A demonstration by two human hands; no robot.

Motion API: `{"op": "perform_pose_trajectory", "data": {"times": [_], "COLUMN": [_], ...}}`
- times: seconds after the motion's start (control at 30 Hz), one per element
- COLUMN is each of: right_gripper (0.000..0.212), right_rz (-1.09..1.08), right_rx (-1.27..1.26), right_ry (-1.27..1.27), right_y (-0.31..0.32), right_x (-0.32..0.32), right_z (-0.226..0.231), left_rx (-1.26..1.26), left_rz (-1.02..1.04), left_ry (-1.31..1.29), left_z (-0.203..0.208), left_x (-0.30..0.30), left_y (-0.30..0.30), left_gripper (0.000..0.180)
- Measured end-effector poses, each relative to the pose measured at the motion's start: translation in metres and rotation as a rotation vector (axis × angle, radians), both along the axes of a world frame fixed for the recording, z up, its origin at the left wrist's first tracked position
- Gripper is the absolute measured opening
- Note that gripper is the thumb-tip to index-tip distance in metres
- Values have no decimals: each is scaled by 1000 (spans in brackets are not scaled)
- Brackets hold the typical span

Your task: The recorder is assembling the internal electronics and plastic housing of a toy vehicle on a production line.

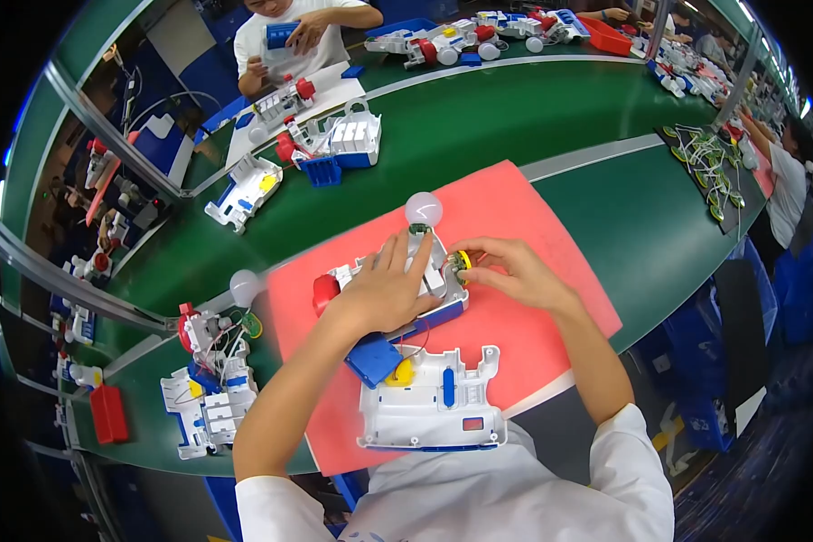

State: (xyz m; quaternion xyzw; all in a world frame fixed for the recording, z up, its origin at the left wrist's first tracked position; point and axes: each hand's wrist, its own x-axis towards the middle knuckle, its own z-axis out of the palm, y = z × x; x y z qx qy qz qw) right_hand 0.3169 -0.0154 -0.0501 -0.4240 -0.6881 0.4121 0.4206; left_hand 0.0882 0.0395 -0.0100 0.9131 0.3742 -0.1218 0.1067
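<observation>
On the red mat [560, 271], a white-and-blue plastic housing half [454, 294] lies with its inside facing up. My left hand [384, 287] rests flat across it, fingers stretched out, hiding much of the inside. Between thumb and fingers, my right hand [510, 271] pinches a small round circuit board with a yellow rim [462, 264] at the housing's right end. A frosted white bulb dome [424, 210] stands at the far end, and a red part [326, 291] shows left of my hand. Nearer me lie a blue cover [373, 360] and the other white housing half [434, 406].
Another opened housing [221, 406] with wires and a bulb dome [245, 288] sits left of the mat. A red bin [108, 414] stands at far left. Across the green conveyor [443, 126], a person [303, 41] handles a blue part. Wired yellow-green boards [709, 172] lie at right.
</observation>
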Motion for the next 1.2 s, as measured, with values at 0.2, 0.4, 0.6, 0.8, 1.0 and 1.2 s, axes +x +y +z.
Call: {"op": "perform_pose_trajectory", "data": {"times": [0.2,0.4,0.6,0.8,1.0,1.2], "right_gripper": [36,36,34,39,50,35], "right_rz": [20,3,25,-114,175,306], "right_rx": [157,201,179,262,342,420], "right_ry": [-126,-187,-361,-513,-542,-238], "right_y": [-6,-5,-9,-23,-146,-166], "right_x": [-4,-4,-3,-19,-30,-66], "right_z": [1,1,3,3,7,-13], "left_rx": [37,83,103,-12,274,-368], "left_rz": [1,-8,-10,49,450,460], "left_ry": [-17,-26,-84,-516,-902,-1157], "left_z": [-7,-11,-12,19,25,-48], "left_x": [-4,-2,2,-23,-120,-128], "left_y": [-2,0,-2,4,-105,-203], "left_gripper": [90,91,91,56,28,83]}}
